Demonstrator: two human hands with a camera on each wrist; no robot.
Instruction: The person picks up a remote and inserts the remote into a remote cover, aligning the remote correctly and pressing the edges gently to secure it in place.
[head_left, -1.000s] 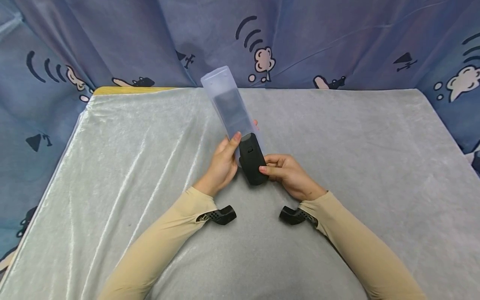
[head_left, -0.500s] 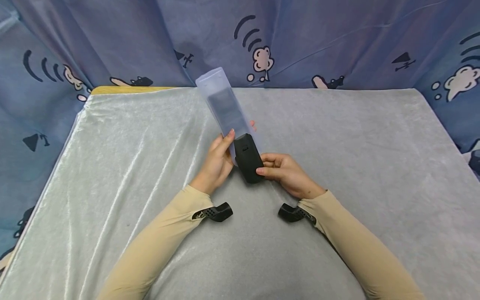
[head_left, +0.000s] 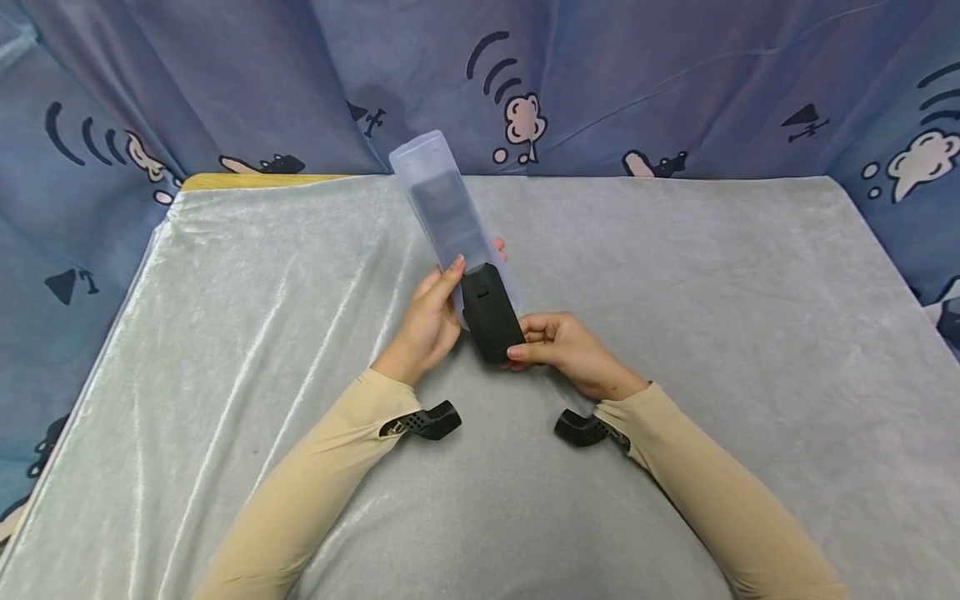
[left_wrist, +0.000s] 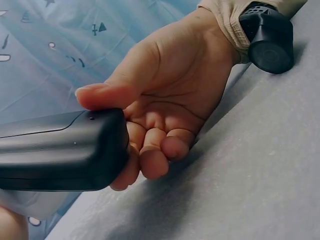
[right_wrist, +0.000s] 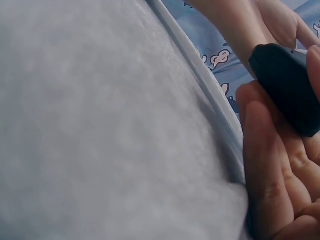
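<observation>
My left hand grips a long, frosted, see-through plastic case, its thumb along the near side and a fingertip showing past the far side. The case leans up and to the left. Over its lower end lies a black oblong device with rounded corners and a small notch mark. Thumb and curled fingers of my right hand pinch the device's lower end. In the left wrist view, the right thumb lies on top of the black device, with fingers beneath. The right wrist view shows its dark end at the right fingertips.
A pale grey velvety cloth covers the table, creased at the left. Blue patterned curtains hang behind and at the sides. A yellow strip shows along the back left edge. Black wrist cameras stick out from both beige sleeves.
Both hands, the case and the black device have drifted a little to the left. The right thumb now sits lower on the device, nearer its bottom end.
</observation>
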